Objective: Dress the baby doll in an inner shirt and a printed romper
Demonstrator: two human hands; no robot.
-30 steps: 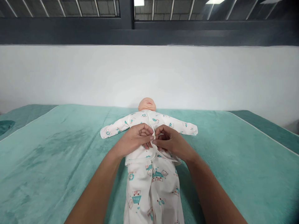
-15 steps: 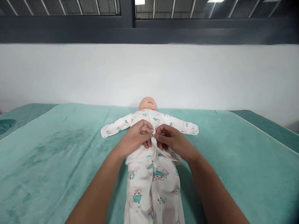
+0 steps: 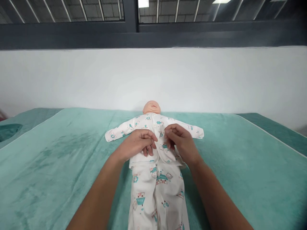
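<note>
cloth that was pinched up into a raised fold between both hands half a second ago is now laid flat on the doll's (image 3: pixel 151 107) chest. the right hand (image 3: pixel 181 142) has been shifted a little farther up the white printed top (image 3: pixel 165 152), its fingertips curled down onto the front opening; whether any cloth is nipped between them cannot be told. the left hand (image 3: pixel 138 144) is rested on the top just left of the opening, fingers loose and laid together, nothing gripped. from this the lower part of the front is judged to be settled, with attention moved higher on the chest.

the doll is laid face up at the middle of the teal cover (image 3: pixel 59 166), head far, sleeves spread left and right, printed trousers (image 3: pixel 155 195) running to the near edge of view. wide bare cover is left on both sides. the white wall (image 3: pixel 153 76) is close behind the head, so less room is offered at the far side. a white-piped edge of the cover is seen far right.
</note>
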